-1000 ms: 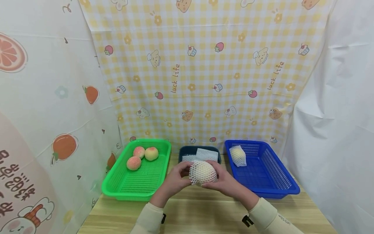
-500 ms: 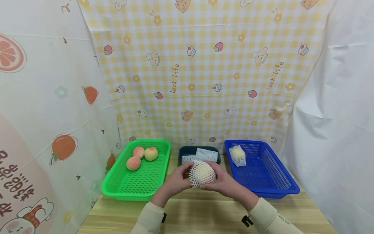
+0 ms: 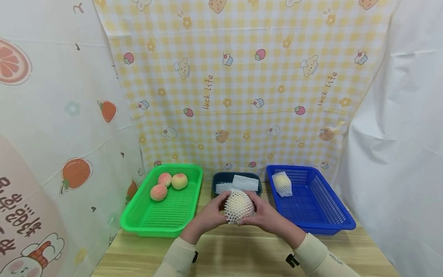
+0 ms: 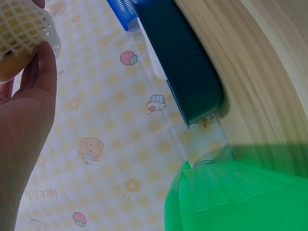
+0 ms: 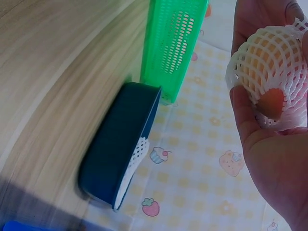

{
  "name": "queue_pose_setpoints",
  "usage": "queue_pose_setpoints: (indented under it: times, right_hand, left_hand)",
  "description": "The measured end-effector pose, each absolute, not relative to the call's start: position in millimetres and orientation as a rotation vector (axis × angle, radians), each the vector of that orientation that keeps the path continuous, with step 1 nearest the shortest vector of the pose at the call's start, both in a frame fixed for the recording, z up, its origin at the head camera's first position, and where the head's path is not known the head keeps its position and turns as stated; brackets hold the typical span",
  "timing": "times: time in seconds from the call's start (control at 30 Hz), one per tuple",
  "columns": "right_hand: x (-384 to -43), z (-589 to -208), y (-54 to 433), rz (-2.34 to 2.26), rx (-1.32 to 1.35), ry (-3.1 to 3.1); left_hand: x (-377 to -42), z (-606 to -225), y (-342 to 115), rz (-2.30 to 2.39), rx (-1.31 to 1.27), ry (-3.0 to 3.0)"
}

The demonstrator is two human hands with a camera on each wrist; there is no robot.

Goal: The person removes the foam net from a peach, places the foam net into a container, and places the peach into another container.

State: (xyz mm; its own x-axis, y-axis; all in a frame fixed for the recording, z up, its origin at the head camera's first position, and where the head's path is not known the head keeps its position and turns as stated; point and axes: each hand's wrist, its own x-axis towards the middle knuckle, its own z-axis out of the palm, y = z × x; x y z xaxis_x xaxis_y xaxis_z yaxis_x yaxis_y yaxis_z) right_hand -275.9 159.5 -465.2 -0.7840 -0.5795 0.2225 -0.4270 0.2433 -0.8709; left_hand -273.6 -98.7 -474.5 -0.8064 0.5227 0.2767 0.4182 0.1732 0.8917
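A peach in a white foam net sleeve (image 3: 238, 207) is held between both hands above the front of the table. My left hand (image 3: 209, 213) grips its left side, and my right hand (image 3: 263, 214) grips the right side with the thumb below. In the left wrist view, some bare orange skin of the netted peach (image 4: 17, 33) shows under the mesh edge, near the fingers of my left hand (image 4: 33, 106). From the right wrist, the peach (image 5: 269, 57) shows through stretched mesh, and a reddish patch is bare by my right thumb (image 5: 245, 110).
A green basket (image 3: 187, 227) at left holds several things, among them peaches (image 3: 158, 192). Behind my hands, a dark teal tray (image 3: 218, 177) contains flat foam nets (image 3: 245, 182). At right, a blue basket (image 3: 311, 207) holds one netted peach (image 3: 282, 184).
The foam net's open end has shifted down and toward the person, and the netted peach has turned slightly in the fingers. Both hands stay at nearly the same spot.
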Motion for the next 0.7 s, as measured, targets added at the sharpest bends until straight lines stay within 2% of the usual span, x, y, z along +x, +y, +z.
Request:
queue_pose_setpoints:
  times: [0.7]
  right_hand:
    - [-273.9,-463.1,157.9,-1.571,-1.052,2.421]
  left_hand:
    - [-273.9,-469.6,-103.0,1.715,1.026,2.454]
